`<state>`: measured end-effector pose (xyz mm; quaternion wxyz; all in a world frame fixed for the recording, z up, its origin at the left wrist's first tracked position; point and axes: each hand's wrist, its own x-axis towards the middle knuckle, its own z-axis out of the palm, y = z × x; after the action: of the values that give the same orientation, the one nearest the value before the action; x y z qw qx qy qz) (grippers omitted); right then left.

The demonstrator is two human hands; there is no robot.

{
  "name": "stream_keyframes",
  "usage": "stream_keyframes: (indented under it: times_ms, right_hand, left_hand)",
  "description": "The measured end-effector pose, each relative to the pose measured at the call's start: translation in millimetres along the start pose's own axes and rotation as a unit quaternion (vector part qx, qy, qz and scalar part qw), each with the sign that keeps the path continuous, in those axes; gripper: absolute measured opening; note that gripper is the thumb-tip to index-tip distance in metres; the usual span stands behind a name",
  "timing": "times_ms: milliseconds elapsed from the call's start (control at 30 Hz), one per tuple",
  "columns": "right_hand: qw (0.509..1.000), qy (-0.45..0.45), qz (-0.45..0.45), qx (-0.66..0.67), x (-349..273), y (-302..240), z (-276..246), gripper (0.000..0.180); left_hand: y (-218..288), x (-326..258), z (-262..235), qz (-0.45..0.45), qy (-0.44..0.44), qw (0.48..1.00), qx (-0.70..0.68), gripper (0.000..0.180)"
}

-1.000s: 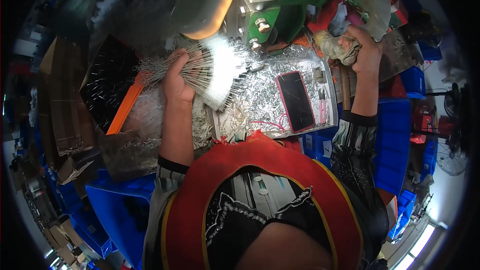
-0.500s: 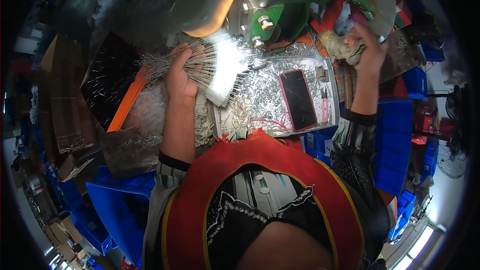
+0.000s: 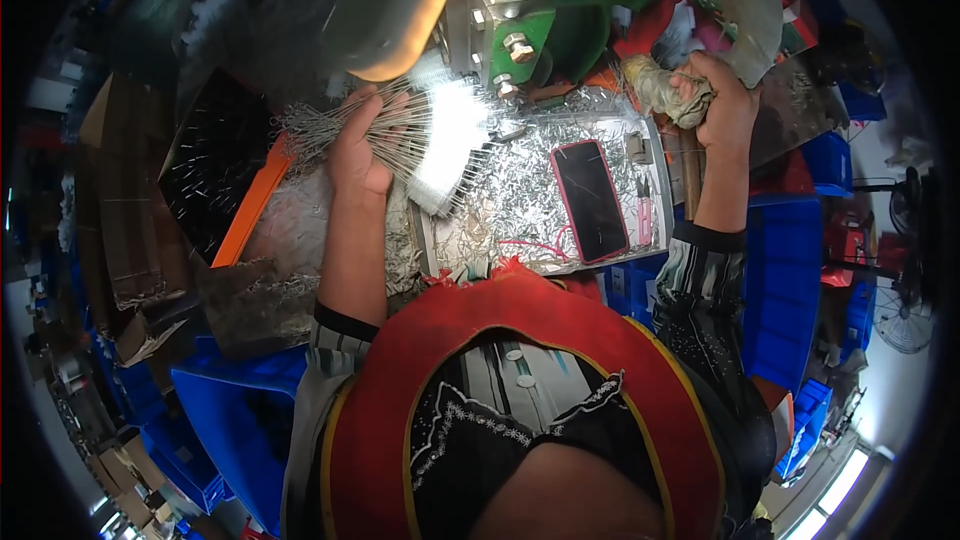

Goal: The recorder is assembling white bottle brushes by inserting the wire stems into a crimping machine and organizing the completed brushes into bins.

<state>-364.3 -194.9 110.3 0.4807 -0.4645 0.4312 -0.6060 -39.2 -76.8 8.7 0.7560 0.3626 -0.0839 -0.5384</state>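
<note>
While the left hand (image 3: pixel 358 155) grips a fanned bundle of thin metal wires (image 3: pixel 420 135) just below the green machine (image 3: pixel 545 15), the right hand (image 3: pixel 722 90) is clenched around a cloth-wrapped lever handle (image 3: pixel 672 92) at the machine's right side. Both hands are closed on what they hold. Between them, a tray of silvery wire pieces (image 3: pixel 520 205) sits on the counter, with a dark phone (image 3: pixel 590 200) lying on top of it. Blue bins (image 3: pixel 785 280) stand to the right.
</note>
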Motion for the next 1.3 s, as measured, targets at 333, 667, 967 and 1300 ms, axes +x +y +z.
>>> stream_keyframes:
  times_ms: [333,667,967,1300]
  right_hand:
    - [1.0,0.009,0.029,-0.003,2.0,-1.9,-2.9,0.012]
    - [0.998,0.012,0.057,-0.025,4.3,-19.8,1.5,0.009]
    - [0.998,-0.029,0.038,-0.028,6.2,-18.0,-0.9,0.01]
    - [0.996,-0.023,0.071,-0.054,6.8,-29.9,1.2,0.012]
  left_hand:
    - [-1.5,-0.4,0.7,-0.01,-0.017,1.0,-0.023,0.019]
    - [-4.1,-2.6,10.1,-0.009,-0.001,1.0,-0.005,0.02]
    - [-9.7,-10.6,12.5,0.006,0.05,0.998,-0.026,0.02]
    - [-16.6,-8.0,8.4,0.034,0.085,0.994,-0.065,0.025]
